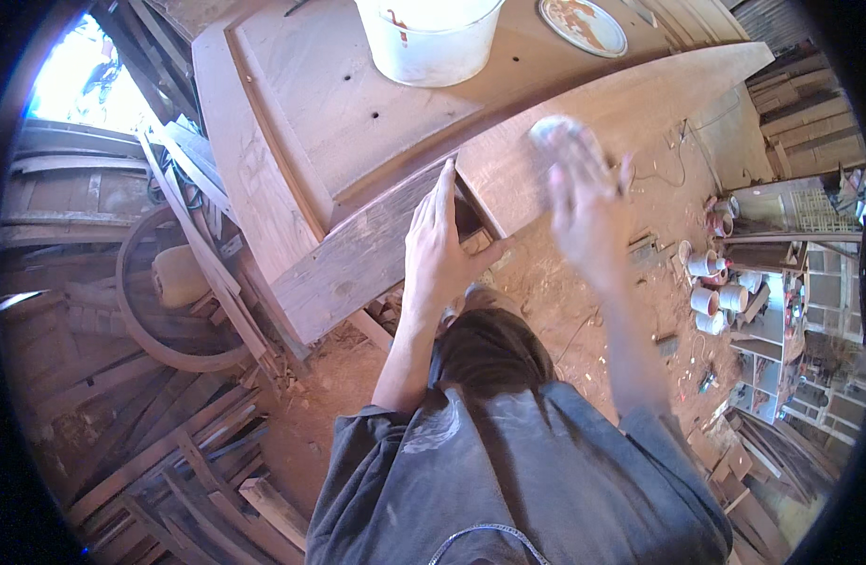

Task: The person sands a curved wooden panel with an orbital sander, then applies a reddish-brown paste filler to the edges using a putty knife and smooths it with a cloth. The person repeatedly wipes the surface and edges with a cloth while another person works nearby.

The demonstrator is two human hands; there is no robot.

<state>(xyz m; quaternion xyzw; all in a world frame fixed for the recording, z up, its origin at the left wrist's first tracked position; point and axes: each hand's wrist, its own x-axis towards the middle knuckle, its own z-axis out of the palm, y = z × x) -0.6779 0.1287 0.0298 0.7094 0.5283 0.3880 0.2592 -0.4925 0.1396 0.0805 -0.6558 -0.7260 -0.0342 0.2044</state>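
My left hand lies with fingers stretched and thumb spread at the near edge of a wooden door panel, next to a dark gap between a greyish board and a smoother reddish-brown board. My right hand is blurred by motion over the smoother board. Under its fingers is a pale, rounded pad, pressed to the wood; its exact kind is too smeared to make out. Behind both boards lies the broad wooden panel.
A white bucket with brown drips and a stained round lid rest on the panel. Stacked planks and a wooden ring stand at left. Several paint buckets sit on the dusty floor at right, before shelves.
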